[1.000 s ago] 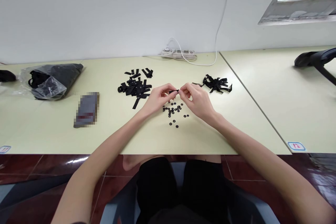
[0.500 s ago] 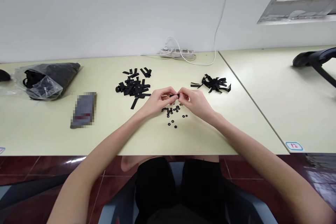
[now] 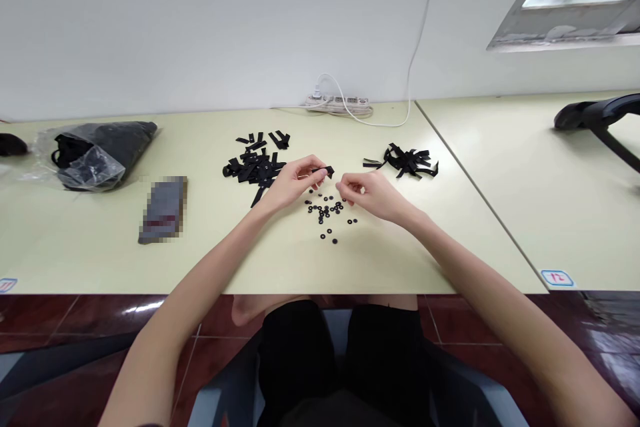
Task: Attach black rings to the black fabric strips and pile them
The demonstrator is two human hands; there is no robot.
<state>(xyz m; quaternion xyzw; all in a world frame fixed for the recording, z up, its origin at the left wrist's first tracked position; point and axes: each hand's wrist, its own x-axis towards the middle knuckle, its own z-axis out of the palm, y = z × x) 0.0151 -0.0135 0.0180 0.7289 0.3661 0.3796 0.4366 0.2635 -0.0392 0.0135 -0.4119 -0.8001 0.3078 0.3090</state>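
Observation:
Between the thumb and fingers of my left hand point(image 3: 296, 181) is a short black fabric strip point(image 3: 329, 172), its end poking out to the right. Just apart from it, my right hand point(image 3: 367, 192) has thumb and fingertips pinched together; whether something small is in the pinch is hidden. Below both hands lie several small black ring-like discs point(image 3: 323, 212), loosely scattered. Beside my left hand is a pile of black strips point(image 3: 255, 167). A smaller heap of black strips point(image 3: 410, 160) lies beyond my right hand.
A plastic bag with black material point(image 3: 105, 155) and a blurred grey packet point(image 3: 164, 210) lie on the left. A power strip point(image 3: 339, 105) with a white cable rests against the wall. A black curved object point(image 3: 595, 117) stands on the right-hand table.
My hands have come apart: the left has drawn back slightly left with the black strip, and the right has let go of it. More discs show beneath them.

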